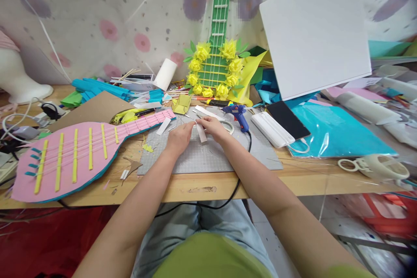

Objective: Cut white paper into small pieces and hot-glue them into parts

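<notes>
Over the grey cutting mat (195,160), my left hand (181,135) and my right hand (210,126) meet at their fingertips. Both pinch a small white strip (201,133), which hangs down between them. A second white strip (163,126) lies to the left of my left hand, and a longer one (210,113) lies behind my hands. The blue glue gun (239,116) rests at the right of my right hand, near a roll of tape (229,127) partly hidden by that hand.
A pink guitar shape (83,147) lies at the left. A green one with yellow flowers (215,63) stands behind. At the right are a white power bank (272,129), a black phone (288,119), a blue packet (339,132) and a large white board (316,34).
</notes>
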`<state>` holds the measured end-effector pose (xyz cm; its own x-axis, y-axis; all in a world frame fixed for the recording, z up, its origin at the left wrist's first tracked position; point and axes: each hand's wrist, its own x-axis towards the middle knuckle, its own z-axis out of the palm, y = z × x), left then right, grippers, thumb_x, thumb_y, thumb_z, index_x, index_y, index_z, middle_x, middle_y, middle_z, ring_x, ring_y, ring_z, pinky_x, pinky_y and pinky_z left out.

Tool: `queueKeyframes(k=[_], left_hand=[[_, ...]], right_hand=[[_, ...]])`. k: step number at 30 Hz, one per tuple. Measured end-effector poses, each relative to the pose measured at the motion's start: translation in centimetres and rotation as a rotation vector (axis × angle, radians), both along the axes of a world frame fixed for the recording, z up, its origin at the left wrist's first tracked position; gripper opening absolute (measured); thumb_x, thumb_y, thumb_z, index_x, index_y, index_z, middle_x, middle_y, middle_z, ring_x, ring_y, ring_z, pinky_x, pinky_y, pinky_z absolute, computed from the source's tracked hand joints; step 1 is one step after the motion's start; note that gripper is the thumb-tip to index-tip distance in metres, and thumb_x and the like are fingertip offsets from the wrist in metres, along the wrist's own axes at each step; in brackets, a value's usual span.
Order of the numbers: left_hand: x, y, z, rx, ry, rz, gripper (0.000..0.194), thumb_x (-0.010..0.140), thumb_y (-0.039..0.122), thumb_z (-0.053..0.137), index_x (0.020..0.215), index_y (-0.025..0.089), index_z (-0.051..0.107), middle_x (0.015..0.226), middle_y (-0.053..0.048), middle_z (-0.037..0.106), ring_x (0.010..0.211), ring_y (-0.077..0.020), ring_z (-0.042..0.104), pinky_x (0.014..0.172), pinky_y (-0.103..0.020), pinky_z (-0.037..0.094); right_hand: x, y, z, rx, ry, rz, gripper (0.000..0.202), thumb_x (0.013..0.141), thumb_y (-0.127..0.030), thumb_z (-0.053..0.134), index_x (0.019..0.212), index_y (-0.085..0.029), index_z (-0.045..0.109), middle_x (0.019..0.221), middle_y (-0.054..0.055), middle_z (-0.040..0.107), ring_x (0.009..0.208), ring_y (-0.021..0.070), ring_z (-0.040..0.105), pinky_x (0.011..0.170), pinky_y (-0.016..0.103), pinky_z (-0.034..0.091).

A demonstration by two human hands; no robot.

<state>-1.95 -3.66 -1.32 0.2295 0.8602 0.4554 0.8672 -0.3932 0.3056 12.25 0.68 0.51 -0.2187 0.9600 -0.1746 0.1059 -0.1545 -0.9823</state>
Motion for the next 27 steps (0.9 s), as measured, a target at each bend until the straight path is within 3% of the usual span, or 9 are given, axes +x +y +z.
queueKeyframes(k=[6,11,17,22,27], left_hand=[[0.2,-0.4,0.5,-0.040,-0.041,0.110,0.038,0.087,0.033,0.032,0.118,0.016,0.046,0.084,-0.009,0.063,0.079,-0.0200,0.059,0.068,-0.028,0.040],[0.5,-0.4,0.9,0.043,-0.257,0.094,0.037,0.082,0.031,0.046,0.116,0.018,0.048,0.103,-0.009,0.060,0.096,-0.0190,0.055,0.081,-0.030,0.042],[1.0,-0.3,1.1,-0.134,-0.477,0.079,0.041,0.077,0.024,0.053,0.118,0.021,0.051,0.099,-0.005,0.067,0.093,-0.0190,0.061,0.083,-0.033,0.044],[0.6,0.0,0.7,-0.223,-0.675,0.035,0.042,0.075,0.016,0.051,0.117,0.016,0.054,0.099,-0.007,0.067,0.092,-0.0175,0.062,0.084,-0.031,0.046],[-0.2,0.8,0.0,-0.265,-0.744,0.054,0.043,0.073,0.024,0.058,0.115,0.016,0.056,0.091,-0.008,0.069,0.087,-0.0182,0.064,0.085,-0.033,0.046]], right_hand=[[0.2,0.0,0.2,0.034,0.031,0.039,0.025,0.063,-0.039,0.061,0.061,-0.016,0.050,0.057,-0.003,0.048,0.056,0.0080,0.044,0.051,0.020,0.038],[0.1,-0.1,0.0,0.183,-0.115,0.041,0.025,0.067,-0.040,0.058,0.063,-0.016,0.052,0.056,-0.002,0.048,0.055,0.0088,0.043,0.048,0.020,0.036],[-0.1,-0.1,-0.1,0.387,-0.327,0.117,0.024,0.074,-0.040,0.052,0.066,-0.017,0.055,0.059,-0.001,0.052,0.055,0.0100,0.044,0.050,0.022,0.030],[0.1,0.4,-0.8,0.465,-0.408,0.110,0.023,0.075,-0.039,0.051,0.068,-0.017,0.056,0.062,-0.001,0.054,0.057,0.0108,0.045,0.052,0.023,0.028],[0.2,0.9,-1.5,0.462,-0.422,0.092,0.026,0.075,-0.042,0.050,0.068,-0.018,0.057,0.061,-0.001,0.054,0.058,0.0109,0.044,0.053,0.023,0.028]])
